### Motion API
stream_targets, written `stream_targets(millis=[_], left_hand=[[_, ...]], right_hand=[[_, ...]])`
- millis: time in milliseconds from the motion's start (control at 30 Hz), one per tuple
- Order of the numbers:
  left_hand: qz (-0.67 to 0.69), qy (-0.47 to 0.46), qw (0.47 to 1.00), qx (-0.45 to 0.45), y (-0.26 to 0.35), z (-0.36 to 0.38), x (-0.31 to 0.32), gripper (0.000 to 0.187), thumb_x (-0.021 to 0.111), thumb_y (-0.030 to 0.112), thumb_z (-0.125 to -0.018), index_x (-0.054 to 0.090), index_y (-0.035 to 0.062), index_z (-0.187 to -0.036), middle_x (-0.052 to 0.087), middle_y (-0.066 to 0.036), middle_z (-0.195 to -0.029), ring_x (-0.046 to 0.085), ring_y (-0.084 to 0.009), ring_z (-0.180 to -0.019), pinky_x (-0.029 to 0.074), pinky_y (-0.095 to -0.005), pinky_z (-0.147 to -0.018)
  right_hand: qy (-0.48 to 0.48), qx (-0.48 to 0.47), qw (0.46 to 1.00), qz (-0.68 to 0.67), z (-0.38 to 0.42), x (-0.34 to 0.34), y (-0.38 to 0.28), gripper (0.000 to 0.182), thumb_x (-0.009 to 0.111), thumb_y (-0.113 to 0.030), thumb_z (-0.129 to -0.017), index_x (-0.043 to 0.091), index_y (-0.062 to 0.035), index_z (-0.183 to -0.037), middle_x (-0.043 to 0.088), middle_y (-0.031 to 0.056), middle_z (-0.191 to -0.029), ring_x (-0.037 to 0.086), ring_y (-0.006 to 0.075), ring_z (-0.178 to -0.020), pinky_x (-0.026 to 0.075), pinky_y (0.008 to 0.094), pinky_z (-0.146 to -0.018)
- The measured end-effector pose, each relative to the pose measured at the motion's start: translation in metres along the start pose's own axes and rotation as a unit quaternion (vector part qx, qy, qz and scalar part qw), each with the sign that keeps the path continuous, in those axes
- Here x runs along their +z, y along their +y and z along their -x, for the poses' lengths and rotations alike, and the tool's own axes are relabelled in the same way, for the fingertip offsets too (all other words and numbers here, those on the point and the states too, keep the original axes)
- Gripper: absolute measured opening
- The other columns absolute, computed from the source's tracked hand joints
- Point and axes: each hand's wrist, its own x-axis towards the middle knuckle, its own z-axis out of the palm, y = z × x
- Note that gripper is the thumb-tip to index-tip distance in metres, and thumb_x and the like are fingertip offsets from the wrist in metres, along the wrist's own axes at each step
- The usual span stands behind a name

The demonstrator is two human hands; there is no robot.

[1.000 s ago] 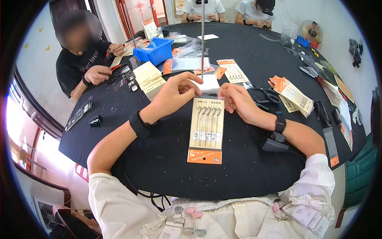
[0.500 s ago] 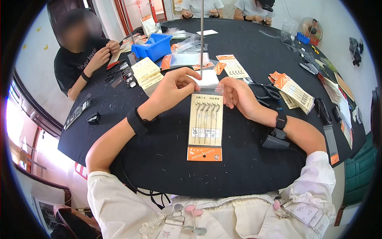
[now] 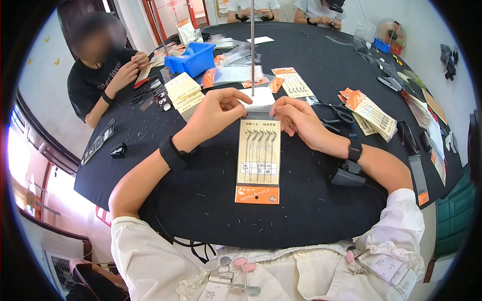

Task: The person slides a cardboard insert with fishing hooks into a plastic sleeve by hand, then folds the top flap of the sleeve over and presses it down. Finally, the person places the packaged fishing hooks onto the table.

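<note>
A fishing hook packet (image 3: 258, 160) lies in front of me, its orange header towards my body. Several hooks with long shanks show on the cream card inside its clear sleeve. My left hand (image 3: 216, 113) is closed, thumb and forefinger at the left corner of the sleeve's clear far end. At the opposite corner, my right hand (image 3: 301, 123) pinches the same clear strip with curled fingers. Just beyond the fingertips lie a white card (image 3: 258, 96) and the foot of a thin metal rod (image 3: 253, 60).
Stacked cream cards (image 3: 183, 93) and a blue bin (image 3: 191, 59) stand at left. More hook packets (image 3: 369, 113) and black scissors (image 3: 339, 115) lie right. A black clip-like object (image 3: 118, 150) sits near the left edge. A co-worker (image 3: 100, 65) handles a card; others sit across the table.
My right hand has shifted slightly left, and its fingers have closed in on the sleeve's corner. The packet has moved a touch left; my left hand has stayed nearly in place.
</note>
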Motion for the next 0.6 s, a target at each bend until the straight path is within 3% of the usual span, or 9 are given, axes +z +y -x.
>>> stream_targets(millis=[67,200,600], left_hand=[[0.008,-0.009,1.000,-0.003,0.0015,0.0004,-0.0012,0.018,0.054,0.004,-0.082,0.060,-0.0014,-0.098,0.062,-0.002,-0.079,0.060,-0.0065,-0.076,0.048,-0.0196,-0.072],[-0.010,-0.011,1.000,0.012,0.0014,0.0002,-0.0030,0.019,0.052,0.003,-0.082,0.059,-0.0011,-0.099,0.060,0.000,-0.075,0.059,-0.0058,-0.075,0.047,-0.0193,-0.071],[0.023,0.038,0.998,0.036,-0.0026,-0.0027,-0.0044,0.021,0.047,-0.001,-0.081,0.055,-0.0012,-0.100,0.058,-0.001,-0.072,0.057,-0.0069,-0.071,0.045,-0.0187,-0.067]], right_hand=[[-0.001,-0.006,1.000,0.001,-0.0003,-0.0001,-0.0003,0.020,0.044,-0.016,-0.089,0.058,-0.0026,-0.085,0.052,0.0040,-0.060,0.043,0.0050,-0.043,0.032,0.0174,-0.041],[0.006,-0.006,1.000,-0.005,-0.0005,0.0004,0.0017,0.020,0.040,-0.011,-0.087,0.058,-0.0019,-0.086,0.052,0.0048,-0.061,0.043,0.0059,-0.044,0.033,0.0179,-0.042],[-0.036,0.001,0.999,0.010,0.0000,0.0001,-0.0044,0.018,0.051,-0.008,-0.083,0.062,-0.0031,-0.095,0.054,0.0014,-0.066,0.043,0.0031,-0.049,0.032,0.0174,-0.045]])
